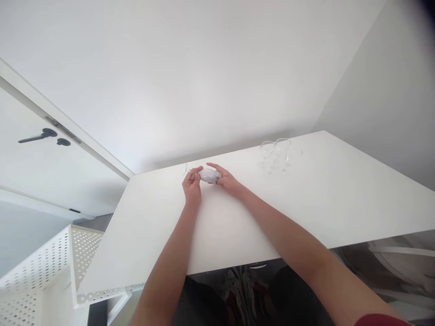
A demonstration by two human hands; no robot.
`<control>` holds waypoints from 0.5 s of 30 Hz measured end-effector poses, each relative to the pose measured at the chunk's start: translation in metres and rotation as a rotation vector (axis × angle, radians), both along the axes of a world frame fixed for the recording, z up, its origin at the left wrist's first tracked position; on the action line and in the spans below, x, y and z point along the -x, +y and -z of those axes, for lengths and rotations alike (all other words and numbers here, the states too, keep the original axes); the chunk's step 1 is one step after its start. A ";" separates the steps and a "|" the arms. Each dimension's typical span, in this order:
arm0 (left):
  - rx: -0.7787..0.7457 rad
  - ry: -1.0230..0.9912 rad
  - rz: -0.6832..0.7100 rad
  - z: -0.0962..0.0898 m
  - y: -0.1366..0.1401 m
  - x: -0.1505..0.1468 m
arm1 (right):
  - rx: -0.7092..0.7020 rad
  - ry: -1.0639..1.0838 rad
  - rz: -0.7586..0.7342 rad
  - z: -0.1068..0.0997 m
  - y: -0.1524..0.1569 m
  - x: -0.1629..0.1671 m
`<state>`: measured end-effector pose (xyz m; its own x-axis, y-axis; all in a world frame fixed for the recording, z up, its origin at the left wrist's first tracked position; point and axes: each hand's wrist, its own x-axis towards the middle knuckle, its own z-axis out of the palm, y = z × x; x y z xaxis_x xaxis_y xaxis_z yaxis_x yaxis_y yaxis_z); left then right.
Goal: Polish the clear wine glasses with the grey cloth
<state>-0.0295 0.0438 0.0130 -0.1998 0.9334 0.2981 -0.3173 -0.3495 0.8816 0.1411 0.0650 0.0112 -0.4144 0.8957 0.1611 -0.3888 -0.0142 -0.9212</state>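
Observation:
A small, glossy white oval object (208, 175) is held between my two hands just over the white tabletop. The thumb and fingers of my left hand (192, 183) are pinched together at its left end. My right hand (229, 181) grips the right end, with the index finger stretched out above it. A thin pale strand (186, 169) shows just beyond my left fingertips, too small to make out well. Farther right on the table lie several clear, round see-through pieces (275, 156) with curved outlines.
The white table (238, 226) stands against a pale wall (204, 81). A white perforated rack (84, 253) is at the table's left side. Farther left is a white door with a black handle (42, 134). Dark glossy surfaces lie below the front edge.

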 end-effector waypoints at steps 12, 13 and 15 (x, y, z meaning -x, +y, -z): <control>0.192 -0.145 -0.134 0.010 0.008 0.004 | -0.539 -0.374 0.195 -0.003 -0.015 0.003; 0.206 -0.154 -0.120 0.009 0.008 0.003 | -0.493 -0.326 0.214 -0.003 -0.015 0.003; 0.232 -0.153 -0.050 0.007 0.006 0.001 | -0.357 -0.192 0.299 -0.002 -0.009 0.001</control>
<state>-0.0307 0.0498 0.0058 -0.2732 0.9611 0.0403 -0.4406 -0.1623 0.8829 0.1399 0.0558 0.0130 -0.2000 0.8826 0.4254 -0.1502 0.4014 -0.9035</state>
